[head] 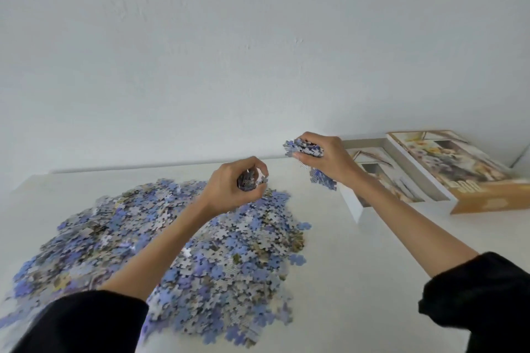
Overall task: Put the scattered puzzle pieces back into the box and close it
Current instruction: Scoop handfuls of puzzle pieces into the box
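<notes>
— While the right hand (324, 163) hangs just short of the box (350, 202), is its load secure? Head view only.

— Not fully. Fingers and thumb are clamped round a thick wad of puzzle pieces (304, 149). Some dangle below the palm, just beside the box's near-left side. Judgement: those land on the table (358, 266) unless the hand gets over the box before letting go.

— Left hand (235, 183)?

— Curled round a smaller clump (248, 180), raised just above the far edge of the pile (200, 252). One piece sticks out at the fingertips.

— Box state?

— Open, far right of the table. A printed sheet (381, 172) shows inside; cannot tell whether loose pieces lie on it. The lid (459, 169) lies just beside it on the right, picture up.

— So how should the drop go?

— Carry the right hand fully past the box's side, lower it inside, then loosen the fingers. The left hand takes the same route afterwards, not across the right forearm.

— Progress?

— Early, by the look of it. Most pieces sit in one broad heap at left-centre. Two-handed scoops would probably beat pinched clumps.
</notes>
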